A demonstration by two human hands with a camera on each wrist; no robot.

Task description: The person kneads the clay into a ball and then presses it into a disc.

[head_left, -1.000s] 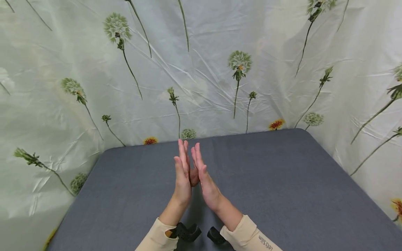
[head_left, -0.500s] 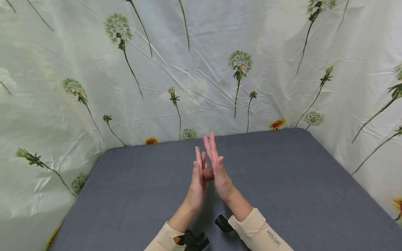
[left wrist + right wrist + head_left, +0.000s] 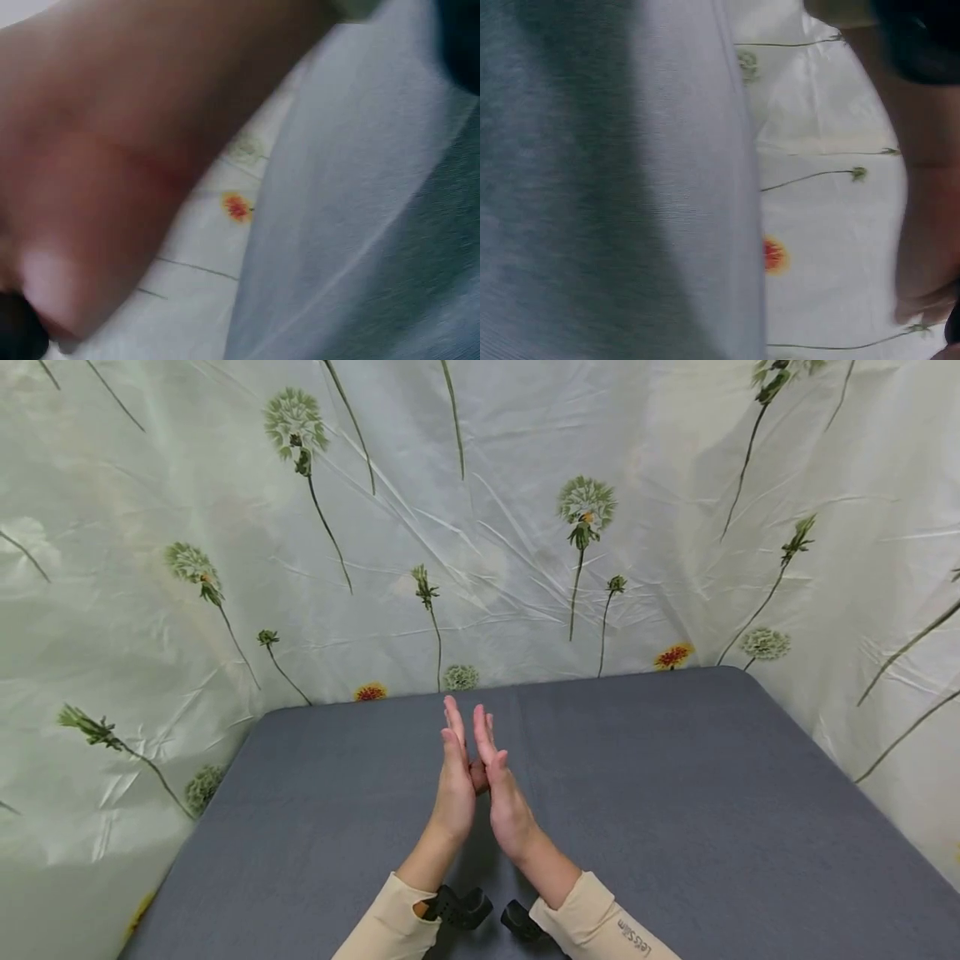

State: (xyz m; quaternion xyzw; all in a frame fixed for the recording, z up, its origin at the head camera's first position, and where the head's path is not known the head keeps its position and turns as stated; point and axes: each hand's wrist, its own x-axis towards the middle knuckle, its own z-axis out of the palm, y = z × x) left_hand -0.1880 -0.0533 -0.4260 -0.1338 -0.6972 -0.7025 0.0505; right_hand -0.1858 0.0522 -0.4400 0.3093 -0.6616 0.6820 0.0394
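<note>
A small brown ball, like a lump of clay point(image 3: 478, 777), sits between the two palms in the head view, mostly covered by them. My left hand point(image 3: 454, 789) has its fingers straight and pointing up and away, its palm flat against the ball's left side. Facing it, my right hand point(image 3: 512, 810) presses from the other side with straight fingers too. The fingertips of both hands lean toward each other above the ball. In the left wrist view the left hand point(image 3: 90, 195) is a large blur, and in the right wrist view the right hand point(image 3: 934, 240) fills the right edge.
Under the hands lies a grey cloth-covered table point(image 3: 645, 793). Behind it hangs a pale curtain point(image 3: 510, 527) printed with dandelions and orange flowers. Black wrist cameras point(image 3: 459, 908) sit at the cream sleeves point(image 3: 393, 918).
Both hands shift right and back again, sliding past each other with the ball between them: the right reaches farther forward half a second ago, and now the fingertips are nearly level.
</note>
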